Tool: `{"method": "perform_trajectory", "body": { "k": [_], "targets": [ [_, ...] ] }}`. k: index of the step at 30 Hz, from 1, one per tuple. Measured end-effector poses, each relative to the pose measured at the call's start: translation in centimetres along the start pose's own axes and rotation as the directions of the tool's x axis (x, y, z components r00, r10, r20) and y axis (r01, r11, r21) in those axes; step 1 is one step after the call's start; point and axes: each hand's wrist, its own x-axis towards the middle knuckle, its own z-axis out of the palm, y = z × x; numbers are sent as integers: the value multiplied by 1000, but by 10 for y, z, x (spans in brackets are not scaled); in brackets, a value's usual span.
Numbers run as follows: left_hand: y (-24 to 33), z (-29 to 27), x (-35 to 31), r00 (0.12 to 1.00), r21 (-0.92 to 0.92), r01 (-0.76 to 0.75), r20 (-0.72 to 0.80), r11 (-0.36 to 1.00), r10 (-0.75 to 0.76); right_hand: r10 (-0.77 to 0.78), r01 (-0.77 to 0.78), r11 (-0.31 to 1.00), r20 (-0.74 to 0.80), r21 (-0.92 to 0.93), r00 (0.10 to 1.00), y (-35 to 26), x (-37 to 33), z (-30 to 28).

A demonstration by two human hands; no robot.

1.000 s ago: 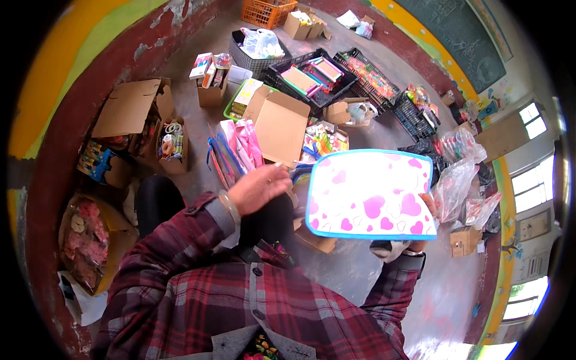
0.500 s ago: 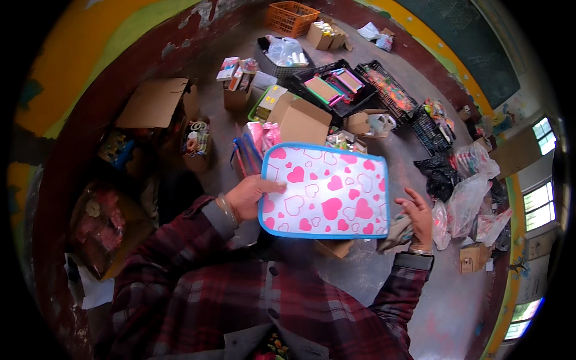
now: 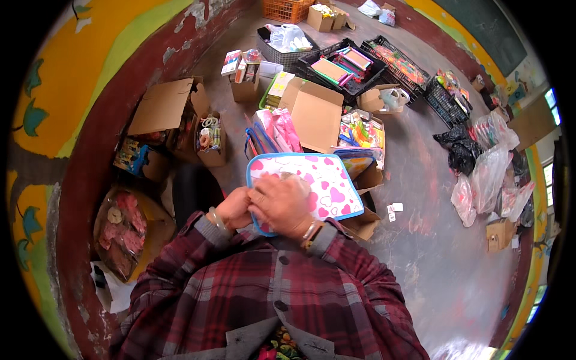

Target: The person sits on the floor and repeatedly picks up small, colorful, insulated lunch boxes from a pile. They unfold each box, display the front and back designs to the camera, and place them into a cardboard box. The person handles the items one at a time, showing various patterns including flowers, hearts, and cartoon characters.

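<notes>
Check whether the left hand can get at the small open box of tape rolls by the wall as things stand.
Probably yes. The box of tape rolls sits open-topped on the floor ahead-left, with nothing over it. But the left hand is on the heart-patterned pouch and must let go first.

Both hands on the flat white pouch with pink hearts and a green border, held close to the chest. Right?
Nearly. The head view shows the left hand and right hand together on the flat white pouch with pink hearts, close to the chest, but its border is blue, not green.
</notes>
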Motion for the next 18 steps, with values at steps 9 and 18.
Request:
{"method": "perform_trajectory", "body": {
  "k": [9, 18],
  "targets": [
    [3, 9, -21, 963, 168, -30, -261, 985, 74, 118, -116, 975, -3, -188, 993, 45, -3, 13],
    [7, 6, -21, 974, 149, -39, -213, 988, 71, 591, -595, 792, -71, -137, 803, 120, -77, -19]
  ]
}}
